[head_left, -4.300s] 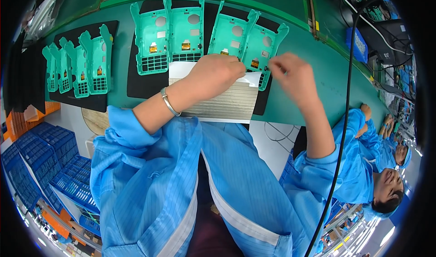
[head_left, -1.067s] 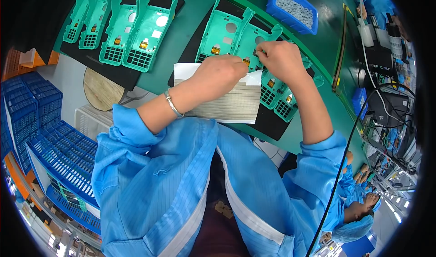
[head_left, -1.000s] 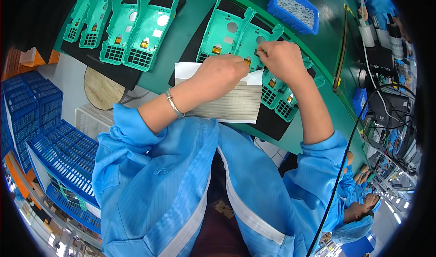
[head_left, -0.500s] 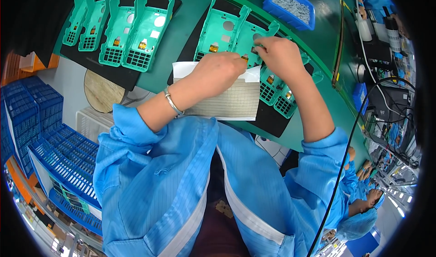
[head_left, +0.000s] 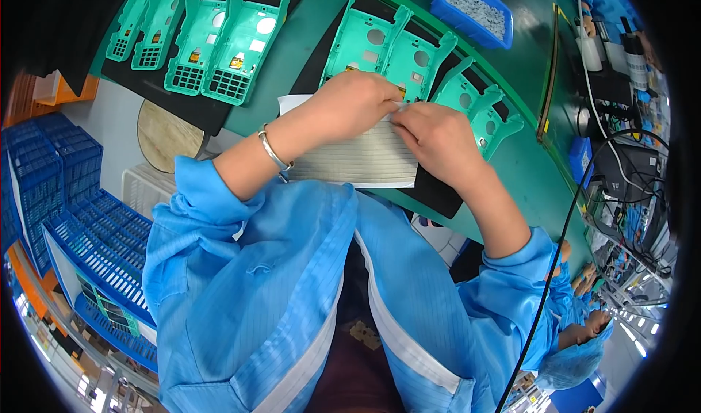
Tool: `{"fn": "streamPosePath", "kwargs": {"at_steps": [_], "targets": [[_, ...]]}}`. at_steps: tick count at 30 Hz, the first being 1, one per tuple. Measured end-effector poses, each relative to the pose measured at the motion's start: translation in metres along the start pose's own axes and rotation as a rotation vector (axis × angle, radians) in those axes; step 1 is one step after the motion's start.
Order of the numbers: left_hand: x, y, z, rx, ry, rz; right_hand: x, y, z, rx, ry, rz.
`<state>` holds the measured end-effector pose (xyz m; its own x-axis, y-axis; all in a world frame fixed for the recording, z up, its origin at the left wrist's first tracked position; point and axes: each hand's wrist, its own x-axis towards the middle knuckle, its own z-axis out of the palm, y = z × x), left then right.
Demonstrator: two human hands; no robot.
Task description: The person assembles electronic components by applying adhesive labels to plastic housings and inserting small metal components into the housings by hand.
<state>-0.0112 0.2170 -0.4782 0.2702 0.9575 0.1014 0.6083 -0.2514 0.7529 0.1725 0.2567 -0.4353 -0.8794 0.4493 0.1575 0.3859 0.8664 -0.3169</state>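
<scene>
A sheet of thin grey-beige strips with a white border (head_left: 358, 157) lies at the table's near edge, in front of me. My left hand (head_left: 352, 105) is closed in a pinch at its upper right corner. Fingertips touching or almost touching those of the left, my right hand (head_left: 438, 137) pinches at the same corner; whatever is between its fingers is too small to make out. Just beyond my hands is a green plastic housing (head_left: 416, 59) with a round hole and a grid of openings, its lower end covered by my fingers. Another green housing (head_left: 365, 39) stands beside it on the left.
Further green housings (head_left: 244, 44) lie on a black mat (head_left: 164, 95) at the far left. More housings (head_left: 489, 117) are right of my hands. A blue bin (head_left: 475, 11) of small pale pieces stands at the back. Blue crates (head_left: 55, 165) and a round stool (head_left: 171, 135) are at left.
My right hand has moved from the green housing down and toward me, to the sheet's corner, where it now meets my left hand. The view has shifted slightly.
</scene>
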Motion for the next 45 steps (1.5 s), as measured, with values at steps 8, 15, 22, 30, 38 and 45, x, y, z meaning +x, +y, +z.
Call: {"fn": "streamPosePath", "kwargs": {"at_steps": [8,15,22,30,38,45], "targets": [[-0.006,0.002,-0.008,-0.056,0.045,-0.005,0.009,-0.004,0.006,-0.133,0.0,-0.088],[-0.017,-0.002,-0.013,-0.032,0.061,-0.025,0.023,-0.011,0.001,0.006,-0.079,-0.023],[-0.029,-0.023,-0.017,0.236,0.115,-0.025,0.06,0.008,-0.008,0.441,-0.221,0.443],[-0.029,-0.031,-0.014,0.215,0.133,-0.014,0.063,0.012,0.001,0.289,-0.139,0.35],[-0.03,-0.032,-0.004,0.201,0.262,0.115,0.091,0.028,0.018,-0.019,-0.157,0.328],[-0.034,-0.033,0.002,0.207,0.338,0.142,0.099,0.03,0.022,-0.069,-0.192,0.312]]}}
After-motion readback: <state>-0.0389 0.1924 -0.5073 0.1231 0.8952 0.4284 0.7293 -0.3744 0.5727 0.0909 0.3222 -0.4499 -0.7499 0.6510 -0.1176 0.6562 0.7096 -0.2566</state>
